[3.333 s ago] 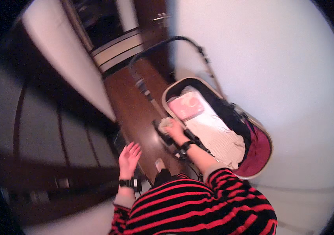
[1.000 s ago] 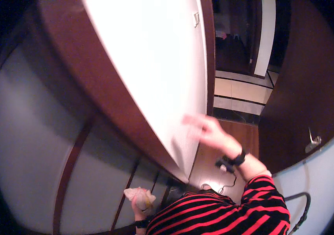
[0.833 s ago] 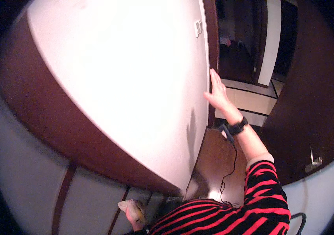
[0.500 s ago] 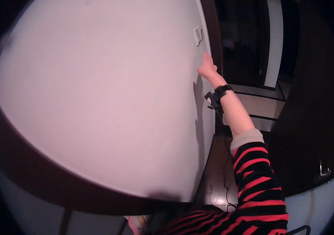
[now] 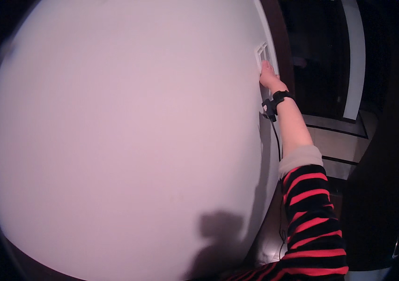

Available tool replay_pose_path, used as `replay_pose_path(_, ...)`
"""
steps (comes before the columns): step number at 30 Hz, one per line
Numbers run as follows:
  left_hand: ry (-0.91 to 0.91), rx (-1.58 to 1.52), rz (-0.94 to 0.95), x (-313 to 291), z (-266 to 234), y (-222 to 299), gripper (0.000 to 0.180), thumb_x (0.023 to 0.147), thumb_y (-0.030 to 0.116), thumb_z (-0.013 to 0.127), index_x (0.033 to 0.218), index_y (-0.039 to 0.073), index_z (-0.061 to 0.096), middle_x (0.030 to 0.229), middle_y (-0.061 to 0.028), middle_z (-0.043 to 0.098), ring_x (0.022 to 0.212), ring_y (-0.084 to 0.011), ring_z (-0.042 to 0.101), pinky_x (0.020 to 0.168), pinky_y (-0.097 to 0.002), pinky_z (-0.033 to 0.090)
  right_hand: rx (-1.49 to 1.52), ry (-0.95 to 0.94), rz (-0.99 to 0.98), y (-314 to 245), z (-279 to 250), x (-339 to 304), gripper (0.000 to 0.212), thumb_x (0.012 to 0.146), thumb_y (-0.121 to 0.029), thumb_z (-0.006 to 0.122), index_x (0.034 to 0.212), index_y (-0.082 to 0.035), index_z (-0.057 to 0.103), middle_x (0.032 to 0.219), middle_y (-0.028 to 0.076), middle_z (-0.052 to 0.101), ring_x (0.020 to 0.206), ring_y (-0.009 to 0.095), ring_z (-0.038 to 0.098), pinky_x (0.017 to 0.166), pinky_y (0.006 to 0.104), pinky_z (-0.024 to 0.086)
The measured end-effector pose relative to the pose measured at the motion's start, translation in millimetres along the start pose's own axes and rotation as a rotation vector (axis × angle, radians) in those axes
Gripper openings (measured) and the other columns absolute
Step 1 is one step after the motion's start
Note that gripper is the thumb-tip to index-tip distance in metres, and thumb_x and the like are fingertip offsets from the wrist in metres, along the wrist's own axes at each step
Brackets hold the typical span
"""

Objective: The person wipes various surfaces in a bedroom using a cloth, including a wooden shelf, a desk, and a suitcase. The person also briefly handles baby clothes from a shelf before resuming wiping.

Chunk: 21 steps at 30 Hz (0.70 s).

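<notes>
My right hand (image 5: 269, 76) is stretched out far ahead against the pale wall (image 5: 129, 131), holding nothing that I can see. Its fingers point up at a white wall switch panel (image 5: 262, 52) and overlap the panel's lower part; the exact contact is too small to tell. A black strap (image 5: 281, 96) circles my right wrist, carrying a small black device (image 5: 269, 108) with a cable hanging from it. The sleeve (image 5: 309, 210) is black with red stripes, its pale cuff turned back. My left hand is out of view.
A dark door frame (image 5: 281, 42) runs just right of the switch panel. Beyond lies a darker area with a light upright post (image 5: 355, 61) and pale floor tiles (image 5: 333, 143) with dark bands. The black cable (image 5: 281, 234) trails down beside my arm. A large dark panel (image 5: 377, 196) stands at the right.
My right hand has moved up onto the switch panel from just below it. The view has shifted closer to the wall, and my left hand has dropped out of the lower edge.
</notes>
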<state>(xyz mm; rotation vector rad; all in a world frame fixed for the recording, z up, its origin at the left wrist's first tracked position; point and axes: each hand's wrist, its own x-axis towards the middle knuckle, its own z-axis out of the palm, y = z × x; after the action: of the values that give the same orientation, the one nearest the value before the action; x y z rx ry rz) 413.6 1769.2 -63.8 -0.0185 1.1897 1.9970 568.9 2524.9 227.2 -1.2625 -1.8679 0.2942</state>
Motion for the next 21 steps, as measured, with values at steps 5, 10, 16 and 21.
replay_pose_path(5, 0.004, -0.071, 0.010, -8, -2, 1, 0.044, 0.087, 0.037, 0.051, 0.117, 0.005, 0.052, 0.105, -0.0113, 0.057, 0.095, -0.0288, 0.054, 0.083, -0.0421, 0.047, 0.081, -0.046, -0.089, 19, 35, 17, 0.056, 0.091, -0.017, 0.046, 0.142, -0.005, 0.026, 0.147, 0.018, 0.030, 0.138, 0.032, 0.027, 0.110, 0.0473, 0.028)
replay_pose_path(10, -0.054, -0.242, 0.084, -59, -32, -16, 0.045, 0.086, 0.038, 0.053, 0.116, 0.005, 0.052, 0.103, -0.0112, 0.056, 0.093, -0.0287, 0.055, 0.082, -0.0416, 0.047, 0.201, -0.003, -0.124, -13, -9, -64, 0.049, 0.091, -0.017, 0.048, 0.136, 0.000, 0.039, 0.139, 0.023, 0.042, 0.128, 0.037, 0.042, 0.105, 0.0435, 0.036)
replay_pose_path(16, -0.215, -0.381, 0.264, -110, -108, 4, 0.045, 0.084, 0.038, 0.056, 0.116, 0.006, 0.052, 0.101, -0.0111, 0.056, 0.091, -0.0286, 0.055, 0.081, -0.0411, 0.047, 0.565, 0.201, -0.613, -112, -62, -355, 0.047, 0.091, -0.016, 0.049, 0.134, 0.001, 0.041, 0.136, 0.022, 0.046, 0.125, 0.034, 0.045, 0.103, 0.0414, 0.038)
replay_pose_path(21, -0.024, -0.439, 0.534, -175, -261, 45, 0.028, 0.094, 0.024, 0.043, 0.105, 0.003, 0.057, 0.096, -0.0108, 0.063, 0.084, -0.0218, 0.062, 0.071, -0.0345, 0.052, 0.602, -0.630, -0.696, -179, 9, -683, 0.044, 0.091, -0.014, 0.050, 0.133, 0.001, 0.044, 0.133, 0.021, 0.049, 0.123, 0.032, 0.047, 0.102, 0.0397, 0.039)
